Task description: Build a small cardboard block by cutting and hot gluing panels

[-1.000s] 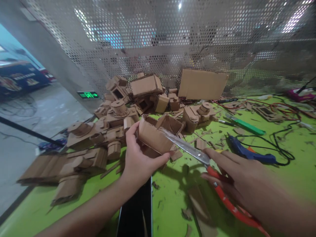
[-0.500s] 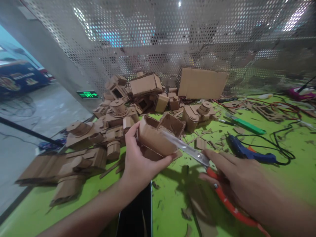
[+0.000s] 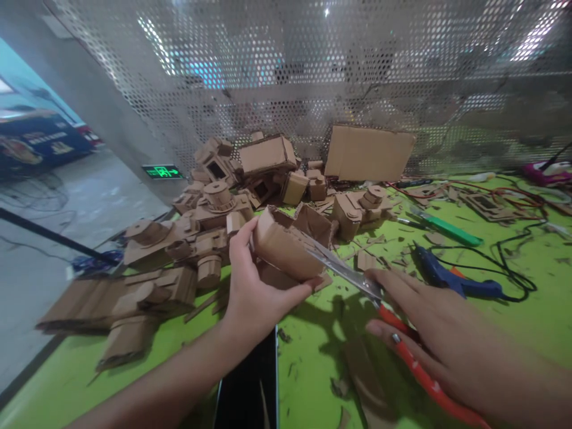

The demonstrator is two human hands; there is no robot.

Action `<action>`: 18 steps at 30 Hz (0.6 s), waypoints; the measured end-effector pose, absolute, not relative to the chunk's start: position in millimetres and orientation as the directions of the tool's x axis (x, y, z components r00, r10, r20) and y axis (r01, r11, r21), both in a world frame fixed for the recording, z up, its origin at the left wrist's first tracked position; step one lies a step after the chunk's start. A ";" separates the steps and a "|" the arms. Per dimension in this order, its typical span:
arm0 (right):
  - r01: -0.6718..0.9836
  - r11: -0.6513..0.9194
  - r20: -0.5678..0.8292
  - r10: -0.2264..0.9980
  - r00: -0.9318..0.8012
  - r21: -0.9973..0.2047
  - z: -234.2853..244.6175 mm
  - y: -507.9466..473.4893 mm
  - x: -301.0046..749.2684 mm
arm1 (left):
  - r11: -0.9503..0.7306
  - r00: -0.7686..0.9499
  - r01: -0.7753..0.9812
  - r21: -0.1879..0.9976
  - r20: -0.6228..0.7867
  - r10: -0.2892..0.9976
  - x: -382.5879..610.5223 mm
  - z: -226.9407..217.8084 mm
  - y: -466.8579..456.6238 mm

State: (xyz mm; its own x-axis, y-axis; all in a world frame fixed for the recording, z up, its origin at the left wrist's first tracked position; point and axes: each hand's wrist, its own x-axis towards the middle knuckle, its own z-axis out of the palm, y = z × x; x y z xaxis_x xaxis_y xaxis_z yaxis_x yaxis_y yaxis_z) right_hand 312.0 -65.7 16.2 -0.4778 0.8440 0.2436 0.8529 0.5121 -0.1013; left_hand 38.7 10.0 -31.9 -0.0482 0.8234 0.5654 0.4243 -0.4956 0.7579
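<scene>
My left hand (image 3: 257,298) grips an open-topped cardboard box (image 3: 288,247) from its left side and underneath, thumb along the lower right corner. Ragged edges show around the box's opening, and an inner wall or flap stands at its far side. In my right hand (image 3: 429,316) is a pair of scissors (image 3: 366,283) with orange-red handles. The blades are slightly parted at the right end of the box's near wall. Whether cardboard lies between them I cannot tell.
Cardboard camera models (image 3: 218,202) pile up at the left and back. A cardboard sheet (image 3: 370,154) leans on the perforated metal screen (image 3: 290,71). Rightward lie a blue glue gun (image 3: 456,277), a green utility knife (image 3: 451,229) and cables. A dark flat panel (image 3: 248,384) lies in front.
The scissor blades have parted slightly and drawn back a little to the right along the box edge. My left hand keeps its hold on the box.
</scene>
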 end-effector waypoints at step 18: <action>0.845 0.465 0.170 0.885 -0.434 -0.264 13.8 -64.8 312.0 | -0.531 -0.001 0.470 0.705 0.602 0.798 39.3 -33.4 7.8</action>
State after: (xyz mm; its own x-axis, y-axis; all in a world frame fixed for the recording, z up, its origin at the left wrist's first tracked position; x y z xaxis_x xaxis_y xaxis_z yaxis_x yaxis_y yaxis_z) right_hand 312.0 -64.8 13.8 -0.4337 0.8849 0.1697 0.8452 0.4648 -0.2639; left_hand 39.3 7.8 -33.4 -0.0006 0.7984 0.6022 0.4696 -0.5314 0.7050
